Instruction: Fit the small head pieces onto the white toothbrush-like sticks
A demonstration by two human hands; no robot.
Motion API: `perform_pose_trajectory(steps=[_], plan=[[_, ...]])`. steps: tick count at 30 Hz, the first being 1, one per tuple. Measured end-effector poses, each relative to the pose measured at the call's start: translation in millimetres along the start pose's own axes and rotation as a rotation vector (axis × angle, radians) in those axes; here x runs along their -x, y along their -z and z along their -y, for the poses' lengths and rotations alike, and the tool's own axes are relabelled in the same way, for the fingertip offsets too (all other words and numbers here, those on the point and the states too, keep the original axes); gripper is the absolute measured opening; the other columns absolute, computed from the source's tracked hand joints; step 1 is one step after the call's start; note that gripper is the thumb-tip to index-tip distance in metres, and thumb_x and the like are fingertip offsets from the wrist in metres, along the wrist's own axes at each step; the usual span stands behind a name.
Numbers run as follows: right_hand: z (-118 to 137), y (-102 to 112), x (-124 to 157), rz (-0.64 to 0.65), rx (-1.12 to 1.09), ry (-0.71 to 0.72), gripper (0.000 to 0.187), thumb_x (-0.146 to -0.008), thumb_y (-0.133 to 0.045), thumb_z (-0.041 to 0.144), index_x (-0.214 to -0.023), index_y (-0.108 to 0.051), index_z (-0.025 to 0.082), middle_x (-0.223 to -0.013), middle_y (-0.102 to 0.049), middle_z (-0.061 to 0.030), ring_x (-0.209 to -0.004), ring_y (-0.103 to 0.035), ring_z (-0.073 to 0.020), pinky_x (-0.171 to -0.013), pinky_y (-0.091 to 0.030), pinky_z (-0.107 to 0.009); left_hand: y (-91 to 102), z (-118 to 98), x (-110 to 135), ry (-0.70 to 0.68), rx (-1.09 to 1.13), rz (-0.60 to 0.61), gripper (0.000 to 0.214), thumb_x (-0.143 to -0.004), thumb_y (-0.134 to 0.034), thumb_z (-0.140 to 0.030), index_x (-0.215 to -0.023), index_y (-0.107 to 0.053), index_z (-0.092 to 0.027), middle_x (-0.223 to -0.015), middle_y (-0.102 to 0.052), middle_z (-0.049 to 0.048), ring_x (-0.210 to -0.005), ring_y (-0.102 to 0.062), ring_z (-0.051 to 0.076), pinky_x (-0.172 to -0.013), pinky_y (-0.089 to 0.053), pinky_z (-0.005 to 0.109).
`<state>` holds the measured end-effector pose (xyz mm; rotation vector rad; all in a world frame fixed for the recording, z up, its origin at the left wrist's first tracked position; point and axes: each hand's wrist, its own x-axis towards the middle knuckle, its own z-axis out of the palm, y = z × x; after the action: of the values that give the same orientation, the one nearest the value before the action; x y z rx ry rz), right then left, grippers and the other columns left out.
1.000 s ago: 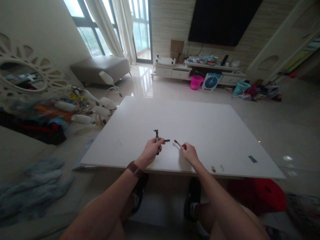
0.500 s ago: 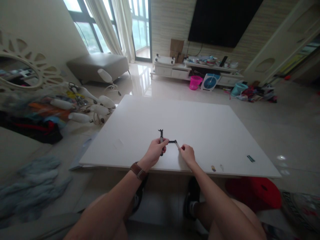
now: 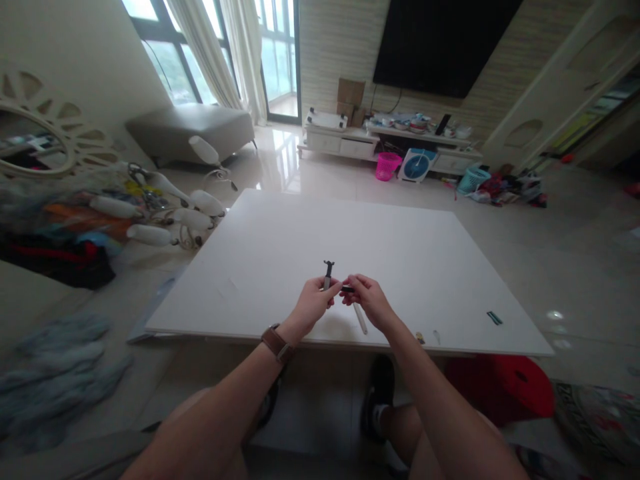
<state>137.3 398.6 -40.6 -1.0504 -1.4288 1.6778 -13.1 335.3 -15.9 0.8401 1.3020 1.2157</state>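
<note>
Both hands hold a small jointed black-and-grey folding device (image 3: pixel 328 272) above the near part of the white tabletop (image 3: pixel 300 230); its exact kind is unclear. My left hand (image 3: pixel 314 300) is closed around its upright part, whose forked black end sticks up above the fingers. Pinched in my right hand (image 3: pixel 370 299) is the black section that runs sideways between the two hands. From beneath the right fingers, a pale grey arm (image 3: pixel 361 320) slants down toward the table's front edge. Fingers cover the joints in part.
A small brownish piece (image 3: pixel 420 338) and a thin clear piece (image 3: pixel 437 336) lie near the front edge. Farther right is a dark green strip (image 3: pixel 495 318). A red stool (image 3: pixel 520 387) stands below the table's right front; a lamp with white shades (image 3: pixel 193 219) is at left.
My right hand has moved up and left, from the pale arm to the black section, closer to my left hand. The pale arm now hangs below it. The view has shifted slightly.
</note>
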Motion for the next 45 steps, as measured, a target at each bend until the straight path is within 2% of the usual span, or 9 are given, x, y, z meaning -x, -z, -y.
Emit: perform_pose_trajectory(steps=[3,10,14,19,24,27,36,42,45], plan=[[6.1,-4.6,7.3,0.023,-0.11,-0.019,0.042,-0.07,-0.081,0.055,-0.077,-0.068,0.015,-0.07,-0.069,-0.005,-0.058,-0.062,-0.0138,-0.058,-0.05,-0.026,-5.4,0.0,-3.6,-0.055,-0.083,-0.017,0.032,-0.073,-0.071,-0.045,-0.079,-0.064,-0.014,-0.057,-0.055,-0.0018,-0.049,-0.043,0.008,-0.047,-0.031,0.022],[4.9,9.0,2.5,-0.13,-0.213,-0.047,0.044,-0.056,-0.091,0.047,-0.077,-0.071,0.014,-0.072,-0.072,-0.0059,-0.062,-0.065,-0.0144,-0.063,-0.052,-0.027,-9.9,1.9,-10.8,-0.071,-0.085,-0.059,0.031,-0.081,-0.06,-0.045,-0.09,-0.065,-0.015,-0.071,-0.059,0.0,-0.047,-0.047,0.007,-0.044,-0.032,0.021],[8.3,11.3,3.4,-0.222,-0.276,-0.005,0.046,-0.056,-0.091,0.049,-0.078,-0.068,0.015,-0.073,-0.072,-0.0049,-0.06,-0.062,-0.0124,-0.059,-0.049,-0.025,-10.8,-1.1,-8.4,-0.08,-0.025,-0.057,0.036,-0.086,-0.052,-0.048,-0.092,-0.066,-0.016,-0.075,-0.059,0.0012,-0.048,-0.05,0.008,-0.042,-0.032,0.021],[10.0,10.2,5.7,-0.309,-0.327,0.014,0.045,-0.056,-0.091,0.044,-0.076,-0.062,0.016,-0.073,-0.072,-0.0042,-0.052,-0.051,-0.0075,-0.05,-0.037,-0.02,-14.5,-2.2,-5.8,-0.133,0.013,-0.009,0.03,-0.081,-0.064,-0.046,-0.083,-0.058,-0.016,-0.08,-0.064,0.003,-0.057,-0.059,0.011,-0.054,-0.046,0.023],[9.1,10.5,4.5,-0.326,-0.337,0.056,0.044,-0.059,-0.089,0.043,-0.077,-0.059,0.017,-0.075,-0.073,-0.0041,-0.046,-0.038,-0.0041,-0.044,-0.026,-0.019,-18.8,-3.9,-9.4,-0.226,-0.091,0.047,0.021,-0.086,-0.058,-0.038,-0.081,-0.049,-0.02,-0.066,-0.058,-0.0029,-0.05,-0.048,0.009,-0.049,-0.037,0.022],[9.5,11.7,1.8,-0.303,-0.35,0.043,0.045,-0.058,-0.089,0.044,-0.078,-0.059,0.017,-0.076,-0.073,-0.0041,-0.045,-0.042,-0.0041,-0.044,-0.028,-0.019,-20.6,-5.4,-10.3,-0.259,-0.177,0.075,0.02,-0.089,-0.054,-0.036,-0.078,-0.049,-0.02,-0.059,-0.049,-0.0054,-0.052,-0.043,0.009,-0.052,-0.033,0.023],[13.9,8.3,2.0,-0.248,-0.372,0.017,0.039,-0.06,-0.088,0.038,-0.086,-0.068,0.017,-0.082,-0.07,-0.0013,-0.058,-0.062,-0.01,-0.055,-0.046,-0.022,-21.0,-7.2,-5.5,-0.318,-0.264,0.108,0.032,-0.095,-0.045,-0.043,-0.078,-0.058,-0.02,-0.064,-0.052,-0.0021,-0.062,-0.047,0.013,-0.061,-0.035,0.026],[13.4,8.1,6.7,-0.299,-0.355,0.054,0.03,-0.062,-0.084,0.032,-0.082,-0.067,0.018,-0.072,-0.064,0.0029,-0.054,-0.053,-0.0074,-0.052,-0.041,-0.022,-22.0,-3.0,-3.2,-0.29,-0.244,0.115,0.031,-0.093,-0.048,-0.044,-0.079,-0.061,-0.019,-0.065,-0.054,-0.0015,-0.06,-0.048,0.013,-0.059,-0.036,0.025],[14.0,7.4,7.6,-0.283,-0.388,0.077,0.026,-0.062,-0.082,0.029,-0.078,-0.064,0.018,-0.073,-0.066,0.002,-0.06,-0.058,-0.0098,-0.058,-0.044,-0.023,-22.7,-2.4,-1.7,-0.275,-0.23,0.125,0.032,-0.093,-0.048,-0.045,-0.079,-0.06,-0.019,-0.064,-0.054,-0.0014,-0.058,-0.047,0.012,-0.057,-0.036,0.024]])
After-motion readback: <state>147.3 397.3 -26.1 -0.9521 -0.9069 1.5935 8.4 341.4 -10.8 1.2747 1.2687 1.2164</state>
